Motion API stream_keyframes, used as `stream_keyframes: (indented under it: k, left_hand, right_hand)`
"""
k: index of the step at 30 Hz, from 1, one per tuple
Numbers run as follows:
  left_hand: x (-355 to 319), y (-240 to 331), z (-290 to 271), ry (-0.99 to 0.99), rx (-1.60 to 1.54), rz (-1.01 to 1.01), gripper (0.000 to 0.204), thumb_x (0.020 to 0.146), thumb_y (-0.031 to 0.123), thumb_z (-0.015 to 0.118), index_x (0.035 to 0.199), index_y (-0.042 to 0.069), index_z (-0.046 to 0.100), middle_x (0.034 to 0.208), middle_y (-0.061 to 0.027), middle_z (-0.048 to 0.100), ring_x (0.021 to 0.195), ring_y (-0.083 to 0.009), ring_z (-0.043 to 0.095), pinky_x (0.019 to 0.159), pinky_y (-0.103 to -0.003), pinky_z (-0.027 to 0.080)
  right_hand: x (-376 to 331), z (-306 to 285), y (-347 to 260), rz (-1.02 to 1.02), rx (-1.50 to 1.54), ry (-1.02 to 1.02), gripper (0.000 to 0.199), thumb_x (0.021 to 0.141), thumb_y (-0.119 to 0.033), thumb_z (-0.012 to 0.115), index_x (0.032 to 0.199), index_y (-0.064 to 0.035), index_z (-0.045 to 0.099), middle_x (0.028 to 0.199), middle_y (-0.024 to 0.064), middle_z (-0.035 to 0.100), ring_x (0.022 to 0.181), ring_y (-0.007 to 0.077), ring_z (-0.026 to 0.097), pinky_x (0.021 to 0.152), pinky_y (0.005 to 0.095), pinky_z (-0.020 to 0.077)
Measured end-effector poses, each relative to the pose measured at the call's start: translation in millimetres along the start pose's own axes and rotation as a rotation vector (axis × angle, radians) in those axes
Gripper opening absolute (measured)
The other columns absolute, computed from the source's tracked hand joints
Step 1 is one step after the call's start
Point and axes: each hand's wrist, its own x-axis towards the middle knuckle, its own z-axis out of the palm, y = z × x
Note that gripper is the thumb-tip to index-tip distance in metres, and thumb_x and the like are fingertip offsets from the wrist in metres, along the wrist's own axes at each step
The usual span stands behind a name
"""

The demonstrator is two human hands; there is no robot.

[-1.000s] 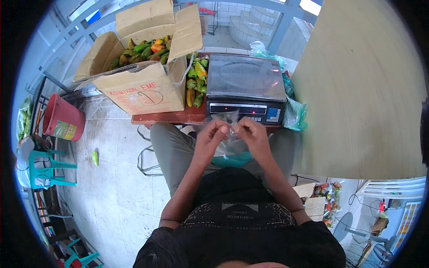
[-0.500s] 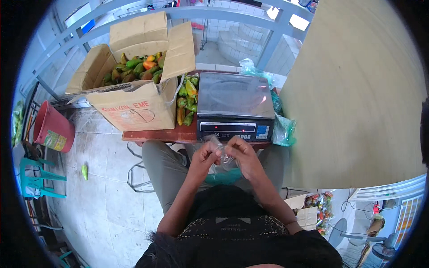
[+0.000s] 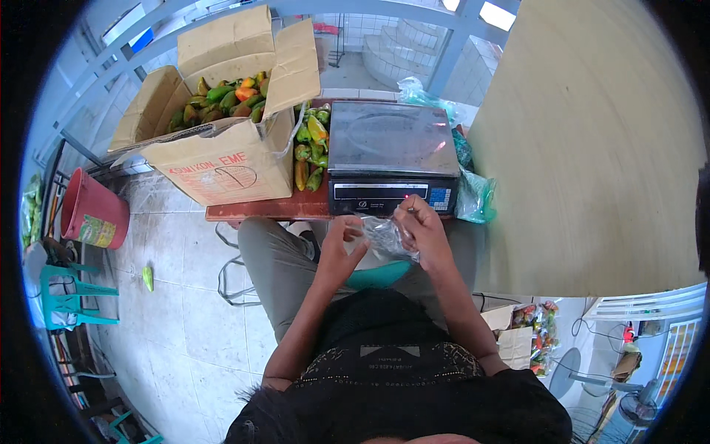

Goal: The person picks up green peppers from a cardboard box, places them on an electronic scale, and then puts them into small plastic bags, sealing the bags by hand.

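A clear, crinkled plastic bag [image 3: 383,238] hangs over my lap, close to the front of a weighing scale [image 3: 392,152]. My right hand [image 3: 427,237] pinches the bag at its right side. At the bag's left edge is my left hand [image 3: 339,255], its thumb and fingers apart; whether they touch the plastic is hard to see. Below the bag, something green [image 3: 379,275] lies across my lap, partly covered. Left of the scale, several green and yellowish peppers [image 3: 316,137] rest on the reddish-brown table [image 3: 255,212].
An open cardboard box [image 3: 222,174] full of green and orange peppers stands on the table's left. Greenish plastic bags [image 3: 475,198] bunch at the scale's right, beside a large wooden board [image 3: 584,163]. A red bucket [image 3: 92,211], green stool [image 3: 74,296] and single pepper [image 3: 148,278] are at left.
My hands have moved apart, the left one opening and the right one lifting a little up and right with the bag. The bag is now spread wider between them.
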Motion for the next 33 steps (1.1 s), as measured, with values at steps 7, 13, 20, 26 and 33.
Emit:
stream_keyframes:
  k: [7, 13, 20, 26, 33]
  left_hand:
    - [2, 6, 6, -0.270, 0.187, 0.060, 0.021, 0.077, 0.007, 0.059, 0.096, 0.002, 0.052, 0.087, -0.0060, 0.057, 0.079, -0.0178, 0.055, 0.073, -0.028, 0.042]
    - [-1, -6, -5, -0.186, -0.568, -0.217, 0.016, 0.088, 0.017, 0.046, 0.094, 0.003, 0.052, 0.089, -0.0051, 0.057, 0.078, -0.0138, 0.054, 0.073, -0.027, 0.042]
    - [-4, 17, -1, 0.066, -1.260, -0.508, 0.017, 0.088, 0.020, 0.043, 0.097, 0.006, 0.049, 0.086, -0.0022, 0.056, 0.081, -0.0112, 0.051, 0.069, -0.028, 0.042]
    - [-3, 13, -14, -0.266, -1.134, -0.418, 0.012, 0.088, 0.015, 0.045, 0.092, 0.005, 0.048, 0.076, 0.0005, 0.055, 0.056, -0.0056, 0.048, 0.054, -0.021, 0.038]
    - [0, 16, -17, -0.075, -0.499, -0.204, 0.018, 0.079, -0.001, 0.041, 0.090, 0.004, 0.053, 0.075, 0.0019, 0.050, 0.066, -0.0048, 0.046, 0.059, -0.019, 0.037]
  right_hand:
    - [-4, 17, -2, -0.103, -0.472, -0.109, 0.010, 0.080, -0.012, 0.056, 0.083, -0.0074, 0.047, 0.061, -0.0050, 0.037, 0.051, 0.0019, 0.032, 0.044, 0.0174, 0.0249]
    - [-4, -2, -8, -0.170, -0.870, -0.211, 0.017, 0.074, -0.005, 0.058, 0.087, -0.0050, 0.047, 0.067, -0.0023, 0.040, 0.059, 0.0041, 0.036, 0.053, 0.0195, 0.0294]
    - [13, -18, 11, -0.481, -1.068, -0.061, 0.012, 0.074, 0.001, 0.052, 0.085, -0.0032, 0.047, 0.071, 0.0020, 0.048, 0.064, 0.0074, 0.046, 0.059, 0.0211, 0.0374]
    - [4, -4, -6, -0.265, -0.391, 0.112, 0.010, 0.077, 0.003, 0.048, 0.083, -0.0048, 0.046, 0.072, 0.0016, 0.049, 0.062, 0.0098, 0.051, 0.060, 0.0215, 0.0438]
    - [-9, 4, -18, -0.031, -0.471, -0.075, 0.015, 0.075, 0.001, 0.050, 0.088, -0.0057, 0.046, 0.067, -0.0027, 0.041, 0.055, 0.0041, 0.037, 0.049, 0.0202, 0.0329]
